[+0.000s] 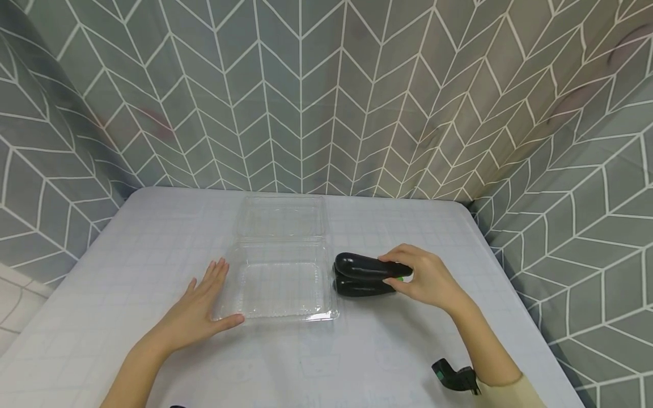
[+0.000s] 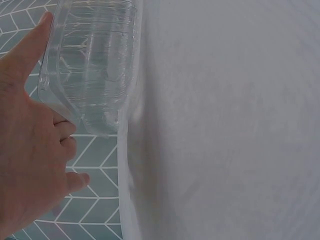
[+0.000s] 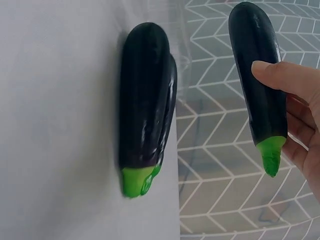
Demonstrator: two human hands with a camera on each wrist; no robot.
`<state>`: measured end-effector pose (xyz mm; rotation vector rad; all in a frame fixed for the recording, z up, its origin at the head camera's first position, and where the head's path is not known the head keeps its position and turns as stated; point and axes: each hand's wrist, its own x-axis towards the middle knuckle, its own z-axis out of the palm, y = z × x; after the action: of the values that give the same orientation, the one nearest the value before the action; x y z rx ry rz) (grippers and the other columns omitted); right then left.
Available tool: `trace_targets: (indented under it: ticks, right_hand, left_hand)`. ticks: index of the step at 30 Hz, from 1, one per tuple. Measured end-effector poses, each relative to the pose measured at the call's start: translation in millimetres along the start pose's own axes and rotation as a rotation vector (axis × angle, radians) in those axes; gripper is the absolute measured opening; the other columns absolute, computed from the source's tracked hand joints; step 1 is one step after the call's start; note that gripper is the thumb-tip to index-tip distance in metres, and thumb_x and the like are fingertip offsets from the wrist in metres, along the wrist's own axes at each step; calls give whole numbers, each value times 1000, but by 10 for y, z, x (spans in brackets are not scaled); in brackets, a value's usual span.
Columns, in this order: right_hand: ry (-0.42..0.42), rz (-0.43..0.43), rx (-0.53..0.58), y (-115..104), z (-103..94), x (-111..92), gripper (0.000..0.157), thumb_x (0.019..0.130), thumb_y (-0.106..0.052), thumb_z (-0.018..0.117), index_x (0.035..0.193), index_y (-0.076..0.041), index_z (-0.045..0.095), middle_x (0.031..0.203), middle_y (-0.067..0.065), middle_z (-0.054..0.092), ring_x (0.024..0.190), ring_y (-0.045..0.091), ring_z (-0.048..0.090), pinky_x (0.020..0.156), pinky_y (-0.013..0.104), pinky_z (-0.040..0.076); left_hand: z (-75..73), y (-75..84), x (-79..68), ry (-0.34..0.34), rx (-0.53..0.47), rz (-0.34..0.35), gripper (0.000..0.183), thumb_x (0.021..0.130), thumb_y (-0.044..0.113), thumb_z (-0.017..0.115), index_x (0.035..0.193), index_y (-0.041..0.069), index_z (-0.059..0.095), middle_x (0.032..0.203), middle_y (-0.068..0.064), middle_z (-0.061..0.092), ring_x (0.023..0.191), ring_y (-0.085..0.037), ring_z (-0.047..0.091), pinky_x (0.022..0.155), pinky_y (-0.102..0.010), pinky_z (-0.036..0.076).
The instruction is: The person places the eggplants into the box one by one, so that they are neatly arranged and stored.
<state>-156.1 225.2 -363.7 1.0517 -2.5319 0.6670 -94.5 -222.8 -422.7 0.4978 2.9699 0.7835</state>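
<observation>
My right hand [image 1: 427,276] grips a dark eggplant [image 1: 364,265] near its green stem end, thumb on one side and fingers on the other. In the right wrist view this eggplant [image 3: 257,75] is held apart from two more. Those two, a front eggplant [image 3: 142,100] and one partly hidden behind it, lie side by side on the table. Left of them stands a clear plastic container [image 1: 283,289], its hinged lid [image 1: 283,221] folded back away from me. Against the container's left side rests my left hand [image 1: 194,314], fingers extended, thumb by the near left corner.
A white cloth covers the table [image 1: 306,368]. Grey curtains [image 1: 316,96] with a white chevron pattern hang behind it and at its sides. A black device [image 1: 454,377] is worn at my right wrist, by a pale sleeve [image 1: 510,392].
</observation>
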Motion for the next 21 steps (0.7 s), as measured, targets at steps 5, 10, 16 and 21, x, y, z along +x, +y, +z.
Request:
trace_targets:
  ticks: [5,10,16,21]
  right_hand:
    - [10,-28,-8,-58,5,97,40,69,-13,87,106,-13,73,103,-5,66,89,11,64,71,31,55]
    - [14,-59,10,-103,9,184,38,69,-13,86,106,-12,73,102,-5,67,89,11,64,71,31,55]
    - [13,-75,48,-149,28,266,37,70,-12,84,105,-10,73,100,-5,67,86,10,62,69,29,54]
    - [12,-87,88,-175,61,309,35,70,-12,83,104,-9,74,98,-5,66,85,10,62,69,30,55]
  left_hand:
    - [19,-21,5,-3,-5,-6,110,80,58,69,153,0,12,159,-20,9,146,-34,4,110,-65,8]
    - [32,-30,5,-4,1,-8,110,80,58,69,153,0,12,159,-20,9,146,-34,3,110,-66,8]
    - [2,-10,2,0,11,-4,110,80,59,69,153,0,11,159,-19,8,146,-34,4,110,-65,9]
    - [11,-8,-2,11,8,0,110,79,58,69,153,0,13,159,-19,10,146,-34,5,110,-65,10]
